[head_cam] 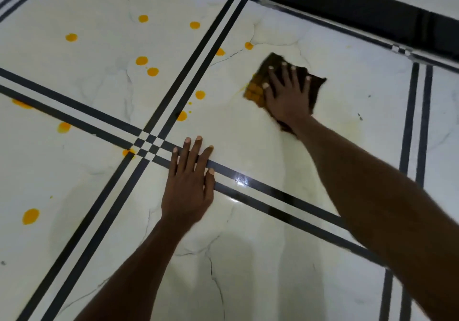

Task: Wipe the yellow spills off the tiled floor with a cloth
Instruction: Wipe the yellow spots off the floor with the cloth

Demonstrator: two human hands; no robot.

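Note:
A dark brown cloth, stained yellow along its left edge, lies flat on the white tiled floor. My right hand presses down on it with fingers spread. Several yellow spills dot the tiles to the left of the cloth, the nearest ones at about arm's reach, such as a drop and another. A faint yellowish smear shows right of the cloth. My left hand rests flat on the floor across a black stripe, holding nothing.
Double black stripes cross the floor and meet in a checkered joint. A black skirting band runs along the wall at the upper right. More yellow spots lie at the far left, one large one near the edge.

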